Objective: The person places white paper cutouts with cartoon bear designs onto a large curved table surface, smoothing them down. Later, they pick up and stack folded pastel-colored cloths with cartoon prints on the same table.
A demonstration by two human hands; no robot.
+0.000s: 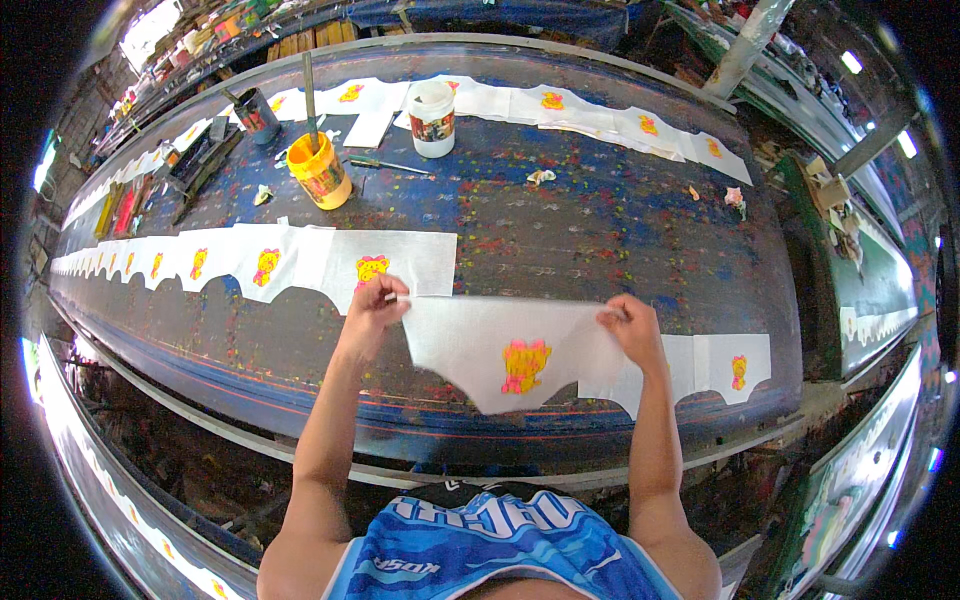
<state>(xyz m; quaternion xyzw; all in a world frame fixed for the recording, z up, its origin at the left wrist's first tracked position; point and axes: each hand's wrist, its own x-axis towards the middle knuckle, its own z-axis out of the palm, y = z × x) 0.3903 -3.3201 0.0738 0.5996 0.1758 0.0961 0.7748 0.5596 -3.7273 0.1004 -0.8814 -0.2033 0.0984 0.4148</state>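
A white fabric piece point(455, 340) with a curved lower edge and a yellow-and-pink bear print is stretched between my hands over the dark, paint-spotted table. My left hand point(376, 312) pinches its upper left corner; my right hand point(630, 325) grips the upper right one. Left of it, a row of similar printed pieces point(410, 255) lies overlapped along the table, its end partly behind my left hand. To the right, more pieces point(730, 355) lie partly under the held one.
The long table point(680, 240) bears a yellow paint bucket point(330, 190), a white bucket point(432, 135), a dark pot point(260, 128), squeegees point(130, 210) and a far row of printed pieces point(600, 130). Metal posts point(745, 50) and neighbouring tables point(870, 300) flank it; a rail point(210, 410) runs along the near edge.
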